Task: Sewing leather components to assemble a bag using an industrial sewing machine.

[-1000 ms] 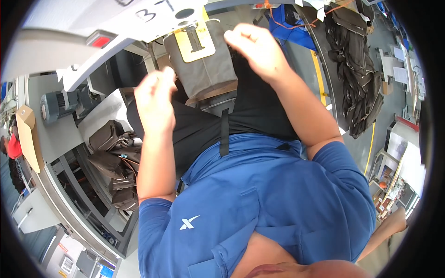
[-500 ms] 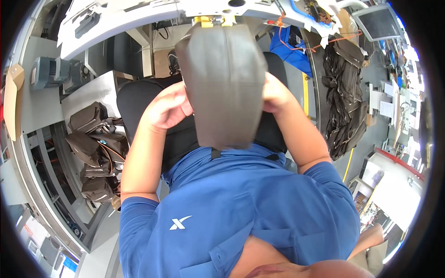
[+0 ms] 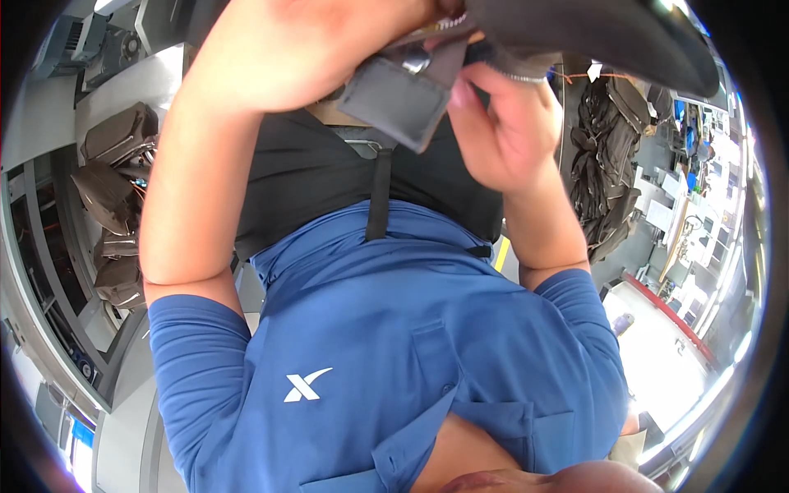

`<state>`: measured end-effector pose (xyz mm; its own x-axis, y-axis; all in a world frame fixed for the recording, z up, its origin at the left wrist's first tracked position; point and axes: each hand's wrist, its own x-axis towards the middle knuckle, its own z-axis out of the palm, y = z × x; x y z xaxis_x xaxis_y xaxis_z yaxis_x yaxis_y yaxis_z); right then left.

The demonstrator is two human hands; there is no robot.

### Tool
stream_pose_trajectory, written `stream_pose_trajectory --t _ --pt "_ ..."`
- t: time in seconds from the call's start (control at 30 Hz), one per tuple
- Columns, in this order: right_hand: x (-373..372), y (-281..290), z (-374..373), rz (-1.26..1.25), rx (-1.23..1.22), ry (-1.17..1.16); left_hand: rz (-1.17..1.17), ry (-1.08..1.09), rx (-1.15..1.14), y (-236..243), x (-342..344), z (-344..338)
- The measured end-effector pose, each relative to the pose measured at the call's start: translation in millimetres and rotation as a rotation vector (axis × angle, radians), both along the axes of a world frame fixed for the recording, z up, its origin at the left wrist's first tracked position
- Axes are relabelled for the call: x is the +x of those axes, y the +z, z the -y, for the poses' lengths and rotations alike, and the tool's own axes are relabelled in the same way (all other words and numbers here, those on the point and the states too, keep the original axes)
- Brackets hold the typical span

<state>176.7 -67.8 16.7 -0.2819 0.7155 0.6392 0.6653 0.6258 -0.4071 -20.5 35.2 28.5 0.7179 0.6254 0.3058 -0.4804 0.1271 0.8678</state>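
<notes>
Two bare hands on one dark bag (image 3: 596,41), held aloft over the lap & partly cut off by the top edge. L hand (image 3: 308,45) is at the bag's left end, fingertips hidden, so can't tell if that grip is tight or loose. R hand (image 3: 516,135) is just under the bag, grip narrow: thumb against a squarish dark flap (image 3: 394,99) at bag's left end, fingers up by the zip (image 3: 526,78), prob. holding the edge there, tho blurry. Shiny metal bit (image 3: 417,62) sits at the flap's upper part. Black trousers (image 3: 304,177) & blue shirt (image 3: 370,329) are below the bag; stacked bags (image 3: 115,197) well left of it; dark heap (image 3: 604,156) below its right end.

Step in hand, my read: handling the bag around zip & flap, both hands busy. Next move calls for a steady hold w/ one hand, leaving the other free for the flap or zip.
</notes>
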Motion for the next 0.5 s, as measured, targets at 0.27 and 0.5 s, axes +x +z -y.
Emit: stream_pose_trajectory --t 0.27,0.5 --pt "51 26 -22 0.475 0.248 -0.281 -0.080 0.582 1.292 -20 21 -20" --pt "51 17 -23 0.608 0.138 -0.356 -0.663 0.975 1.735 -41 14 -8"
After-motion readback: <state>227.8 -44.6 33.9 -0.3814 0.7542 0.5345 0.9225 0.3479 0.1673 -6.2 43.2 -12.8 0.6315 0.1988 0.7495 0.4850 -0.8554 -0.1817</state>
